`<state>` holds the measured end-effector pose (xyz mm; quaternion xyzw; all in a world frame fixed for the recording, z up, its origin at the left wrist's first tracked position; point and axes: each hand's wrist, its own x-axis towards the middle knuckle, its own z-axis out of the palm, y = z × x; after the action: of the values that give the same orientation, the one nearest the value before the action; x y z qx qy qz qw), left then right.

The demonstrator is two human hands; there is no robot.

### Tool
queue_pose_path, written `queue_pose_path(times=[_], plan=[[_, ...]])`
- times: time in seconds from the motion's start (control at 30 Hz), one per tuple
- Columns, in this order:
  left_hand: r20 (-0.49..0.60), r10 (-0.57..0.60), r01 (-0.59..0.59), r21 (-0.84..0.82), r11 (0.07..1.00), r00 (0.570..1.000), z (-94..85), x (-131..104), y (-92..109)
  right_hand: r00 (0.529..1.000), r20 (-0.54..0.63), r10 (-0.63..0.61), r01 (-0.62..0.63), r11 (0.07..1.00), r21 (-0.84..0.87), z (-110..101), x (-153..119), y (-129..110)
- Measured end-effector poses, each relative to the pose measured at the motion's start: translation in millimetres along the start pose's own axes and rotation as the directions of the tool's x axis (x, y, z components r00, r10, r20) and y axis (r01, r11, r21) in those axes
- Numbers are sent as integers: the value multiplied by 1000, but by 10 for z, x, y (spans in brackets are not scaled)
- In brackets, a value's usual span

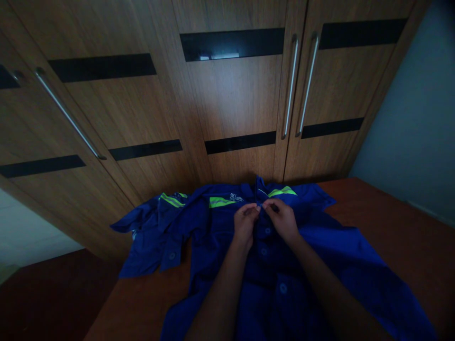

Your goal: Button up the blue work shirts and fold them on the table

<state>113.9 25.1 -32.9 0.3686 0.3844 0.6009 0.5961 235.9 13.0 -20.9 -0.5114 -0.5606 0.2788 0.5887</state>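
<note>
- Left hand (245,220), just right of the centre of the frame: thumb and forefinger pinched nearly together on the front edge of a blue garment, the other fingers curled in.
- Right hand (280,219), just beside it to the right: thumb and index finger likewise closed on the opposite edge, below the collar (260,183). I cannot tell whether a button lies between the fingertips.
- The blue garment (220,248) spreads across the lower middle and lower right of the frame, collar end away from the person. It is deep blue, somewhat rumpled, with bright yellow-green strips (222,202) across the chest on both sides and a small pale logo (236,197) left of the collar.
- Round buttons (263,252) show down the front, below the hands.
- Both forearms reach in from the bottom edge and cover parts of the front; the fingers hide the spot being pinched.
- At left of centre, bunched blue cloth (145,253) carries another yellow-green strip and a button.
- Underneath is a reddish-brown surface (152,303).
- Behind, a wooden wardrobe (234,104) with black panels (232,45) and long metal handles (290,87) fills the upper frame.
- A bluish-grey wall (408,123) stands at right; dark reddish floor (53,293) shows lower left. The light is dim.
</note>
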Motion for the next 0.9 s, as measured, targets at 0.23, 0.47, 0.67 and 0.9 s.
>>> queue_pose_path(times=[0.23, 0.47, 0.67, 0.9], plan=[[70, 105, -117, 195, 974, 992, 10, 12, -20, 965, 101, 242, -255, 955, 151, -13, 3, 72], [148, 226, -270, 553, 789, 963, 2, -27, -45, 970, 45, 240, -239, 971, -8, -56, 17, 156], [273, 200, -338, 736, 587, 941, 20, -137, 8, 985, 144, -96, 157, 847, -507, 84, 188, 91], [363, 284, -452, 804, 387, 888, 20, -44, 329, 991, 123, 60, 29, 784, -621, 83, 464, 352]])
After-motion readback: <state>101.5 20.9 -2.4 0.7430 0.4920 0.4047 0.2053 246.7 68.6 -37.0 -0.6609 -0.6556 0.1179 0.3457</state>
